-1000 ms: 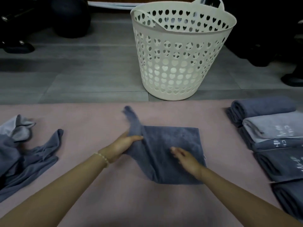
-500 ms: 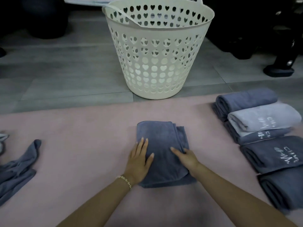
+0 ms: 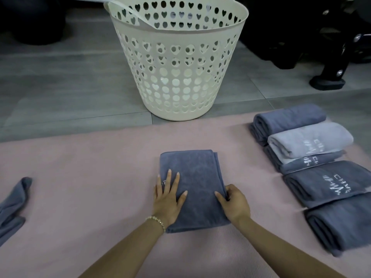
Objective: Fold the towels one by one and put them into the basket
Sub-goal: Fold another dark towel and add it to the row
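A dark grey towel (image 3: pixel 197 177), folded into a narrow rectangle, lies on the pink mat (image 3: pixel 90 177) in front of me. My left hand (image 3: pixel 167 199) rests flat on its left half, fingers straight and spread. My right hand (image 3: pixel 233 203) grips the towel's right edge, thumb on top and fingers curled under the layers. The cream basket (image 3: pixel 176 63) with heart-shaped holes stands on the grey floor just beyond the mat; I see nothing in it through the holes.
A row of several folded grey towels (image 3: pixel 313 157) lies on the mat at the right. An unfolded grey towel (image 3: pixel 12 205) lies at the left edge. Dark equipment feet (image 3: pixel 329 79) stand on the floor at the back right.
The towel's left part was folded over, making it narrower. My left hand then flattened on it, and my right hand has shifted to the right edge and taken hold of it.
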